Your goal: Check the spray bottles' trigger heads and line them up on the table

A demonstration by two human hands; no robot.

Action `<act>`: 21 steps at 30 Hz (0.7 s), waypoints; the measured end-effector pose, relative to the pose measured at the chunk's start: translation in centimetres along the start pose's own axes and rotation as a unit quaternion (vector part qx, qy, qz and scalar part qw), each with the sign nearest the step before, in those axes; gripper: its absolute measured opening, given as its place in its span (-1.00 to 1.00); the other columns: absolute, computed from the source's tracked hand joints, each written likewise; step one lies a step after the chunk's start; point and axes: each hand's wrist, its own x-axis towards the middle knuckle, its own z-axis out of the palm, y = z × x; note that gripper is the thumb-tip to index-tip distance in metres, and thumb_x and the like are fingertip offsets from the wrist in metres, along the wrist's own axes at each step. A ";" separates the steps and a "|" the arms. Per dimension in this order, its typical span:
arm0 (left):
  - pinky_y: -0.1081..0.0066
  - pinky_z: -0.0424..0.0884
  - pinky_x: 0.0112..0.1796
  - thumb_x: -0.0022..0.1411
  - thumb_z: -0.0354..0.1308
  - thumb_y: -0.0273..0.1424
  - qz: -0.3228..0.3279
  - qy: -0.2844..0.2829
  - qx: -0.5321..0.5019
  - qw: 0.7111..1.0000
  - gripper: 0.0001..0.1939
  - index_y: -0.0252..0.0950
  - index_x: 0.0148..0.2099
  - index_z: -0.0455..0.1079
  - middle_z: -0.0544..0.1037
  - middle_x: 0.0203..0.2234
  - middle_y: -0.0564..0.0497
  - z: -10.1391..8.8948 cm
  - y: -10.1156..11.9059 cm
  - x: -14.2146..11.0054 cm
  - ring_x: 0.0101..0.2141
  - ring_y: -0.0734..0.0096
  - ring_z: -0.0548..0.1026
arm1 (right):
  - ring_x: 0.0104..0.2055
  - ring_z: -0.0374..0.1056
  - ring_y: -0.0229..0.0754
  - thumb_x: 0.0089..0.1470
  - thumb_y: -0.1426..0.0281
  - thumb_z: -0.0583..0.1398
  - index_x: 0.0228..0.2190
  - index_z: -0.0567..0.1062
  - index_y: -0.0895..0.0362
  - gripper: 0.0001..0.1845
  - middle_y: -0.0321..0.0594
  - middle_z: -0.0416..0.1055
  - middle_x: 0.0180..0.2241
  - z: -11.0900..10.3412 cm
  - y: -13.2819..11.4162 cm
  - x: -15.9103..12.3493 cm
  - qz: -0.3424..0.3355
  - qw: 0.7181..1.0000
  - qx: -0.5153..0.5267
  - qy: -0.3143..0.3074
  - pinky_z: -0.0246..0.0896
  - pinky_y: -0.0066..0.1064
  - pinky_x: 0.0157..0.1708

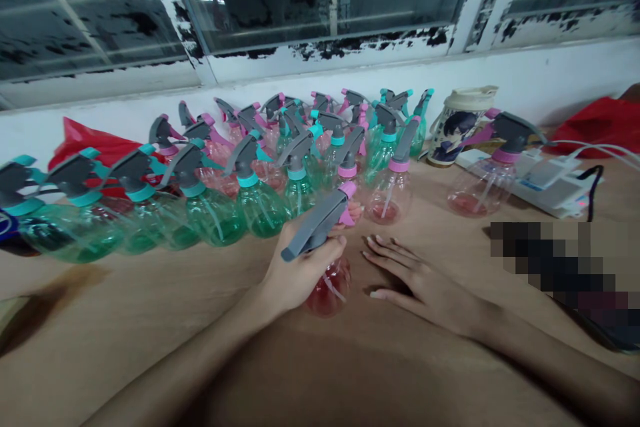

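My left hand [295, 270] is wrapped round the neck of a pink spray bottle [327, 293], below its grey trigger head. The bottle is upright on the table, with a little liquid and a dip tube showing through its clear wall. Flat on the wood to its right rests my right hand [417, 277], fingers spread and holding nothing. Just beyond my hands stands another pink spray bottle [390, 197]. Green spray bottles [215, 217] with turquoise collars form a row to the left, and several more pink and green ones crowd behind.
A separate pink spray bottle [480, 187] stands at right beside a white power strip [530, 180] with cables. Behind are a printed cup [457, 127] and red plastic bags [600, 123]. A blurred-out dark object [600, 313] lies at the right edge. Windows line the wall.
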 end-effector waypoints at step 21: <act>0.38 0.41 -0.32 0.00 0.12 -0.37 -0.017 -0.008 -0.058 0.998 -0.93 -0.23 -0.42 0.39 0.50 -0.52 0.08 0.0 -0.5 0.1 -0.40 0.34 0.49 | 0.31 -0.04 -0.06 0.19 0.07 0.06 0.23 0.13 0.04 -0.35 -0.18 0.09 0.27 0.0 0.1 -0.1 -0.003 1.000 -0.007 -0.003 -0.05 -0.01 0.25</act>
